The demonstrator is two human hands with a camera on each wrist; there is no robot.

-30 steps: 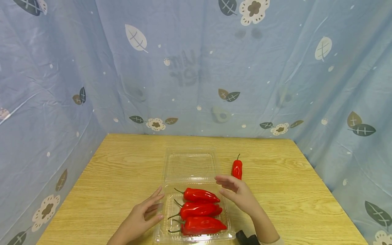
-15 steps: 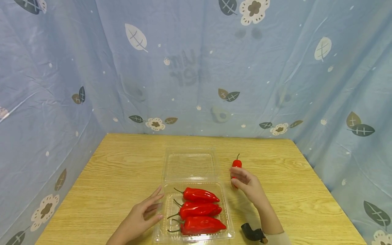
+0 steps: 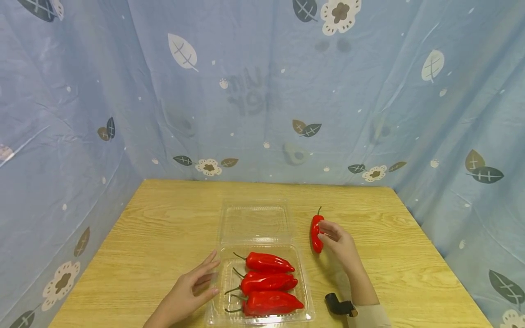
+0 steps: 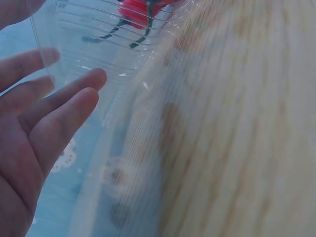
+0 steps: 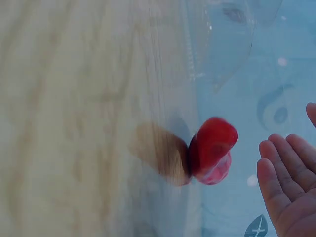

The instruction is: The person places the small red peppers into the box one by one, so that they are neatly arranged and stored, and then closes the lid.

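My left hand (image 3: 186,289), fingers slightly bent and spread, rests at the left side of a clear plastic clamshell container (image 3: 305,291). In the left wrist view, the fingertips meet the container's ribbed wall (image 4: 94,49). Inside lie several red peppers (image 3: 268,281), stems pointing left. A single red pepper (image 3: 315,228) lies on the table right of the container, its stem away from me. My right hand (image 3: 342,243) is just right of that pepper, its fingertips overlapping the pepper's edge in the head view. In the right wrist view, the fingers stand apart from the pepper (image 5: 212,148).
The container's clear lid (image 3: 256,223) lies folded back, flat behind the base. On the right wrist sits a black strap or mount (image 3: 338,304), beside a light sleeve (image 3: 369,315). A blue patterned curtain (image 3: 262,91) closes off the back and sides of the wooden table (image 3: 164,218).
My right hand has moved rightward from beside the container, passing over the lone pepper to its right side, uncovering more of it. The left hand and the peppers in the container stay put.
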